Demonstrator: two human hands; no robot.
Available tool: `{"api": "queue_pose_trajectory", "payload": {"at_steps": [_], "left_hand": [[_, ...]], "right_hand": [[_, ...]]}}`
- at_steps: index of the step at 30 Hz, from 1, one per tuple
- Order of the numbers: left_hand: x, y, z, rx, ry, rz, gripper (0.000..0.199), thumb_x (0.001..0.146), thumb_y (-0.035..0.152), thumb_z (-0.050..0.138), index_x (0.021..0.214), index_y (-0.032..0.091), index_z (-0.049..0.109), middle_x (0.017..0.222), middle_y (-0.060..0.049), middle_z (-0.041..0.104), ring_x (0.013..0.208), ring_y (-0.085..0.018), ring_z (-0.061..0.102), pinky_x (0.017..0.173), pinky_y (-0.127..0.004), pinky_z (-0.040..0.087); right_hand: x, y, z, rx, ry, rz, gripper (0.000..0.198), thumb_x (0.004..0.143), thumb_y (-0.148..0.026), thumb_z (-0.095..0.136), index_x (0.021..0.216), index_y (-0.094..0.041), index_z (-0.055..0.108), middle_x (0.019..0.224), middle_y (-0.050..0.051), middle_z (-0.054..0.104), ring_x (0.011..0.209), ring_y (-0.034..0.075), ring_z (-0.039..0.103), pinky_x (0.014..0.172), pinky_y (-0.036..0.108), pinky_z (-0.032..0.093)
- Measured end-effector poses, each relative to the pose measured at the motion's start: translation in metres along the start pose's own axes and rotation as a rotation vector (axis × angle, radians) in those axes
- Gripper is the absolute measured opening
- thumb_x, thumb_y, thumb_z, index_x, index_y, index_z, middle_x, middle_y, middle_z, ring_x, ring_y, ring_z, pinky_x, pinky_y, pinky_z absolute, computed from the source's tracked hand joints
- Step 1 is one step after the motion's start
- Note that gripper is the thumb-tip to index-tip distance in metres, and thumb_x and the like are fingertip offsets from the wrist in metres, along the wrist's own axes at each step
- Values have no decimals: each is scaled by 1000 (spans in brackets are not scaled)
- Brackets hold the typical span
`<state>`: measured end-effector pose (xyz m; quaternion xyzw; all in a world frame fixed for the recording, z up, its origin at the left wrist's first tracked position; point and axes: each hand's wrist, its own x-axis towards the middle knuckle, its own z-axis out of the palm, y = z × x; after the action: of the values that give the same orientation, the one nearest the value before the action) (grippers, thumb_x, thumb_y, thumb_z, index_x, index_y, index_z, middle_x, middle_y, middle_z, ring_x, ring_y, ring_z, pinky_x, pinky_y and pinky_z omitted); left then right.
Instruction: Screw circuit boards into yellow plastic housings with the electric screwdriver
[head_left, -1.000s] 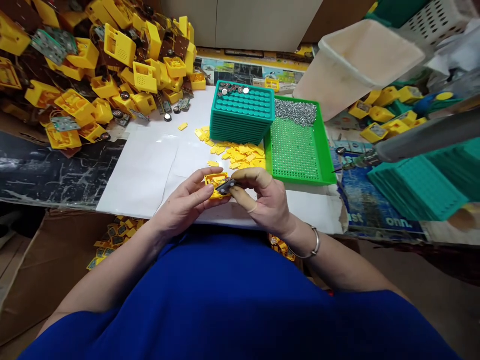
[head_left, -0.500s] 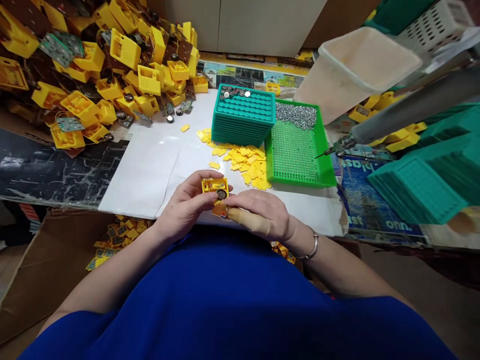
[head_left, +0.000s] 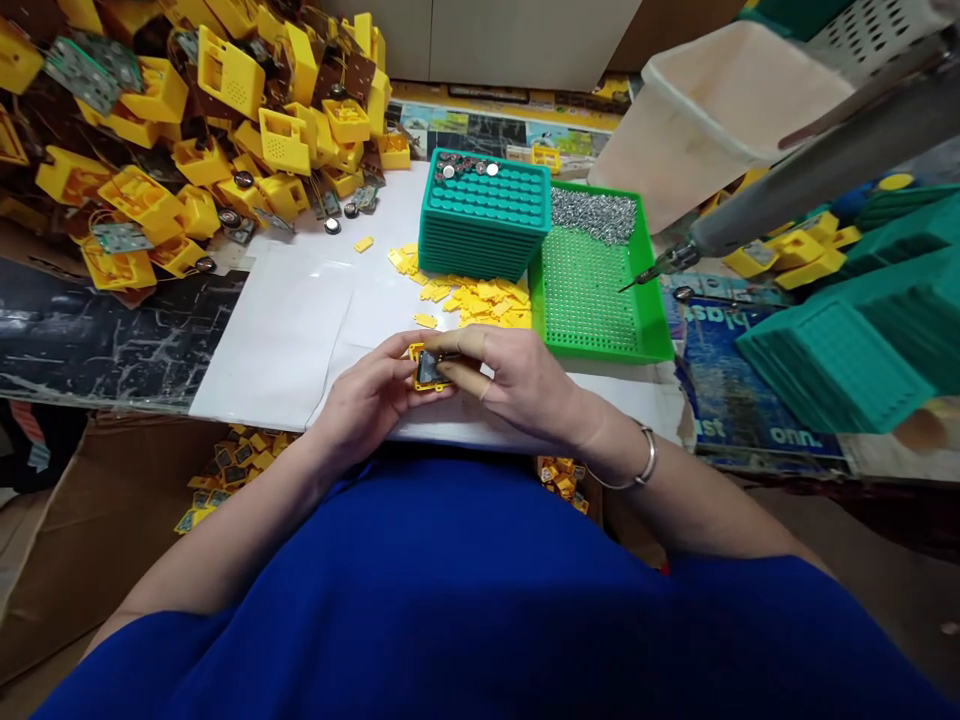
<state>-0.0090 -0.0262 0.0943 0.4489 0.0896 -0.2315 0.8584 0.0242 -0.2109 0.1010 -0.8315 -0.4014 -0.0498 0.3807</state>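
My left hand [head_left: 367,390] grips a small yellow plastic housing [head_left: 430,387], its open side facing up. A dark grey circuit board [head_left: 429,367] now covers most of that opening. From the right, my right hand [head_left: 529,385] reaches in with thumb and forefinger at the board's edge; both wear tan finger cots. The fingertips partly hide the board, and what lies beneath it cannot be seen. Just beyond the hands lies a pile of flat yellow plastic pieces [head_left: 487,300] on the white sheet.
Teal stacked trays [head_left: 484,215] stand behind the pile. A green basket [head_left: 660,345] with silver screws [head_left: 596,215] is right of them, under an electric screwdriver [head_left: 690,250]. Yellow housings with wired boards [head_left: 285,140] heap at left. A translucent bin [head_left: 645,130] stands back right.
The board has been turned over from hanging below the housing to lying across its opening, hiding the round speaker. My right hand has moved up over it. The view has shifted slightly.
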Motion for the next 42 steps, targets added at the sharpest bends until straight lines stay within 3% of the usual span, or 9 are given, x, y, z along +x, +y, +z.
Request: {"api": "queue_pose_trajectory", "payload": {"at_steps": [7, 11, 15, 20, 30, 33, 36, 39, 42], "left_hand": [[2, -1, 0, 15, 24, 20, 35, 72, 14, 63, 106, 13, 70, 112, -10, 69, 102, -26, 67, 93, -47, 58], [2, -2, 0, 33, 22, 36, 39, 72, 17, 63, 110, 13, 70, 110, -10, 70, 105, -28, 67, 94, -49, 57], [2, 0, 0, 31, -2, 53, 35, 73, 17, 63, 107, 14, 70, 111, -9, 71, 105, -27, 66, 92, -45, 58], [0, -2, -1, 136, -37, 110, 44, 69, 9, 75, 111, 21, 68, 106, -2, 71, 99, -17, 66, 93, -31, 56], [-3, -3, 2, 143, -45, 157, 40, 73, 13, 78, 110, 21, 67, 99, -1, 70, 85, -14, 68, 84, -28, 57], [-6, 1, 5, 121, -24, 124, 40, 72, 12, 77, 110, 20, 67, 100, -1, 70, 87, -15, 68, 84, -28, 58], [-8, 4, 4, 88, -24, 83, 38, 73, 12, 75, 110, 20, 68, 98, -1, 72, 87, -14, 68, 82, -27, 57], [-9, 6, 1, 56, -31, 49, 37, 72, 10, 73, 107, 20, 69, 93, -1, 73, 84, -13, 67, 77, -23, 55], [-9, 7, -1, 52, -41, 23, 39, 69, 11, 73, 107, 19, 70, 93, -2, 74, 84, -15, 68, 77, -24, 54]], "right_hand": [[6, 3, -2, 85, -50, 53, 24, 93, -18, 58, 113, -18, 71, 100, 5, 76, 88, 15, 70, 81, 28, 54], [2, 5, 5, 80, 25, 60, 17, 91, -19, 62, 104, -17, 72, 90, 5, 72, 80, 14, 65, 75, 27, 53], [-2, 4, 14, 201, 168, 71, 13, 89, -18, 64, 98, -17, 73, 85, 4, 67, 77, 12, 62, 71, 25, 52], [-4, -1, 21, 510, 312, 322, 15, 86, -23, 68, 100, -17, 69, 92, 3, 71, 82, 12, 66, 75, 27, 55], [-8, -6, 27, 719, 361, 427, 21, 85, -35, 69, 95, -17, 62, 87, 1, 71, 71, 9, 67, 63, 22, 58], [-12, -7, 28, 622, 401, 322, 16, 88, -31, 67, 96, -18, 62, 87, 1, 71, 72, 10, 67, 66, 22, 58], [-16, -6, 27, 399, 443, 55, 7, 90, -20, 64, 97, -20, 63, 86, 2, 71, 78, 11, 68, 72, 24, 58], [-20, -5, 25, 193, 420, -193, 16, 91, -15, 61, 105, -22, 63, 90, 4, 71, 85, 14, 69, 76, 26, 58], [-23, -2, 22, 68, 378, -320, 24, 92, -14, 58, 114, -22, 62, 95, 6, 72, 88, 14, 69, 75, 26, 59]]}}
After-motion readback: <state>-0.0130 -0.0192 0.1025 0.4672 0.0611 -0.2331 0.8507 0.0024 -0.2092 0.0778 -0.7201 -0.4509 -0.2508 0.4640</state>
